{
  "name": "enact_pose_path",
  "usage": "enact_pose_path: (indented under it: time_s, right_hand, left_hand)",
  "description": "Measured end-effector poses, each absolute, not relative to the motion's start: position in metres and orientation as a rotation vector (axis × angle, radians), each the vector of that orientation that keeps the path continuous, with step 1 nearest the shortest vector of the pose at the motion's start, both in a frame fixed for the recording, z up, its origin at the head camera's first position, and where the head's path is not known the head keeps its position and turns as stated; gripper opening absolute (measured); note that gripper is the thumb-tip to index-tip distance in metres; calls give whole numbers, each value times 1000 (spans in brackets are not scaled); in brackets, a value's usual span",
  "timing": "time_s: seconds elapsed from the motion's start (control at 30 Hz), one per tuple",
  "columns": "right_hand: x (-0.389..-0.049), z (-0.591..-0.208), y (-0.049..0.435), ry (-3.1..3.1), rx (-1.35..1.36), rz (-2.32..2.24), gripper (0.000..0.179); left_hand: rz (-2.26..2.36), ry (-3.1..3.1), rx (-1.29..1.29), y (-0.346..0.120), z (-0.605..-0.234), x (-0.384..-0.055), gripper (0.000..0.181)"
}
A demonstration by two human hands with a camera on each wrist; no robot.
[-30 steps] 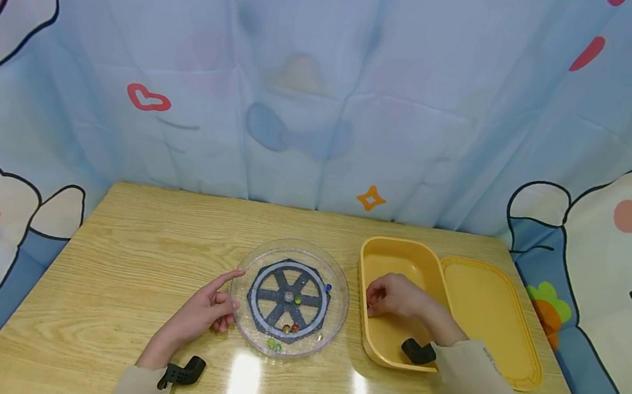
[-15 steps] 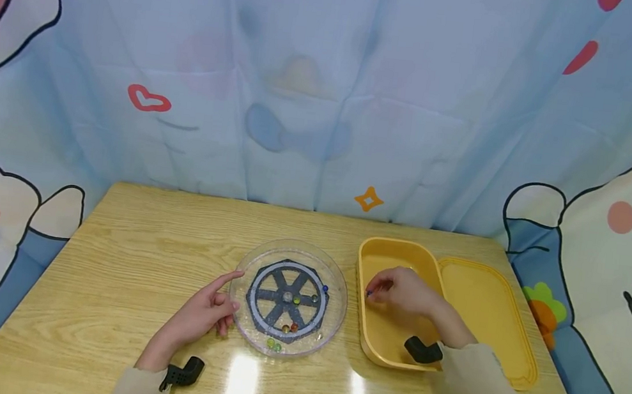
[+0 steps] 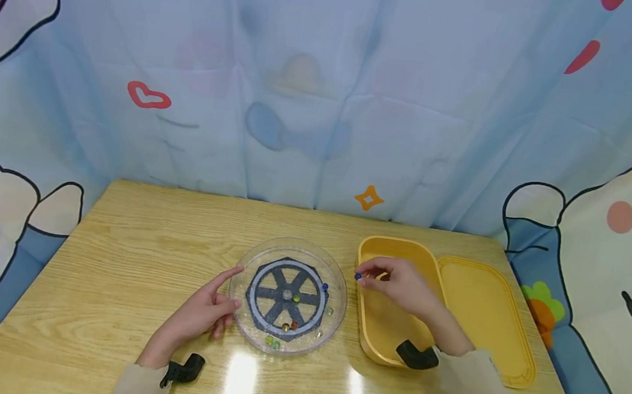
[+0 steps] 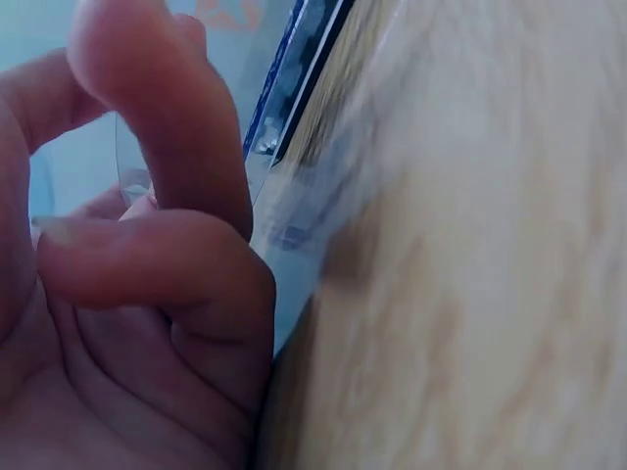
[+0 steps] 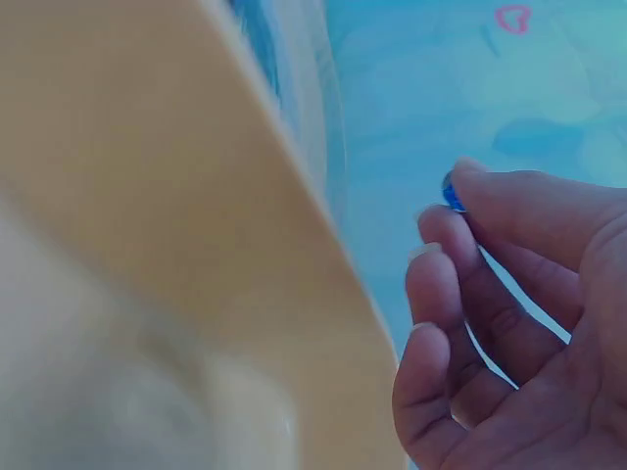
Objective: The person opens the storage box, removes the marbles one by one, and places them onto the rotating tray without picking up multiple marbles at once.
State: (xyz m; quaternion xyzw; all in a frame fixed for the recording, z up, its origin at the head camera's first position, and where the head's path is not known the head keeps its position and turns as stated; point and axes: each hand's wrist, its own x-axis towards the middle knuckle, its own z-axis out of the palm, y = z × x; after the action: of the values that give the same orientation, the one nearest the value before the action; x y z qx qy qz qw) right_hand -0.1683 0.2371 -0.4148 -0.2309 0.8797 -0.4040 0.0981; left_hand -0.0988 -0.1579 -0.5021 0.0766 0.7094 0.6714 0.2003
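Between thumb and fingertips, my right hand (image 3: 401,286) pinches a small blue marble (image 5: 452,192), over the left rim of a yellow plastic box (image 3: 375,341). To the left of the box stands a round clear dish (image 3: 295,244) with a dark six-spoked wheel pattern (image 3: 274,316) in its middle. Several glass marbles lie in it, among them a blue marble (image 3: 325,286), an orange-red marble (image 3: 293,325) and a green marble (image 3: 269,340). My left hand (image 3: 203,308) rests at the dish's left side, index fingertip and thumb at its rim, the other fingers loosely bent below.
A flat yellow lid (image 3: 491,318) lies on the wooden table (image 3: 162,232), against the right side of the box. Behind the table hangs a blue patterned curtain (image 3: 308,164). Both wrists carry a black camera mount (image 3: 417,355).
My right hand has risen from inside the yellow box to its left rim, bringing the blue marble up and leftward. A pale marble in the dish has rolled. The left hand has stayed in place.
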Motion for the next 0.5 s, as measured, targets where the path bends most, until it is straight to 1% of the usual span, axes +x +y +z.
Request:
enact_pose_path:
  time_s: [0.17, 0.5]
  right_hand:
    - [-162, -418, 218, 2458, -653, -1317, 22]
    - [-157, -429, 200, 2383, -671, -1312, 17]
  left_hand:
    - [1908, 1937, 233, -158, -503, -100, 73]
    - [1885, 1964, 238, -159, -503, -100, 72]
